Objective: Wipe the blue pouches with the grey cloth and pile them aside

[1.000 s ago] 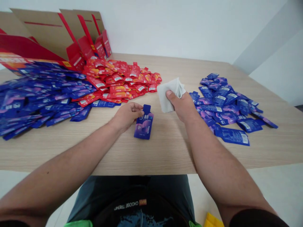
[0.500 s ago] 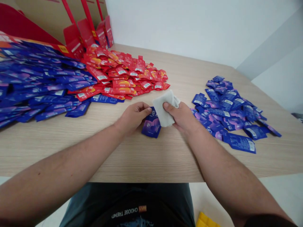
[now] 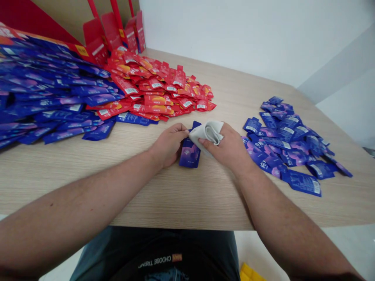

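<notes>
Blue sachet [image 3: 190, 153], label unreadable, left hand [image 3: 169, 145] pinching it, right hand [image 3: 227, 148] gripping white cloth [image 3: 206, 132]

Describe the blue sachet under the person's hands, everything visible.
The blue sachet is a flat, glossy, foil-like pouch with a narrow neck at its far end. It lies on the pale wood-grain table top, neck pointing away from the person and tilted slightly. Its lower face shows a purple-pink printed design; the small print is unreadable. A white cloth, held by the right hand, covers its upper part, and the left hand touches its upper left edge.
</notes>
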Motion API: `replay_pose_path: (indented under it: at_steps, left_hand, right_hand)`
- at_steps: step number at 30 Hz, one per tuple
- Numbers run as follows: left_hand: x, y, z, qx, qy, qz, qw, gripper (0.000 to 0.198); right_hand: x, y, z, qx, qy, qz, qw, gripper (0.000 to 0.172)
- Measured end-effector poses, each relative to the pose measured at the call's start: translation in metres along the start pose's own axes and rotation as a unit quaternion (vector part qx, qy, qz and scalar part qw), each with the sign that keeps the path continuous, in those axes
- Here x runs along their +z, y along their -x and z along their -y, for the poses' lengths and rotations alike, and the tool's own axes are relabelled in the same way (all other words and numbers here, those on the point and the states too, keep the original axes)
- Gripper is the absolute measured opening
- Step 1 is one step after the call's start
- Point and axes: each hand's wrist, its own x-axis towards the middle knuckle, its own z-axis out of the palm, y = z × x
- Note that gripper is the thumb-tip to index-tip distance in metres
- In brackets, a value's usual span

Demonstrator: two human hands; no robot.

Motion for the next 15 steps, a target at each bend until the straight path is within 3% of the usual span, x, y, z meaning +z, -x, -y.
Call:
replay_pose_path:
  at_steps: [3,7,11,15]
  left_hand:
    - [0.0,-0.001,-0.001,-0.004,-0.006,-0.012,1.0,0.021]
    - [0.0,-0.003,-0.003,-0.018,0.024,-0.035,0.999,0.023]
    - [0.001,-0.003,-0.004,-0.021,0.026,-0.036,0.999,0.025]
    - [0.003,-0.001,-0.005,-0.017,0.034,-0.041,0.998,0.026]
  right_hand:
    - [0.004,0.001,0.003,-0.07,-0.015,0.071,0.995,0.023]
    - [0.008,0.002,0.006,-0.044,-0.003,0.023,0.999,0.024]
    - [0.013,0.005,0.011,-0.11,-0.022,0.107,0.988,0.023]
    - [0.015,0.007,0.012,-0.079,-0.001,0.045,0.996,0.02]
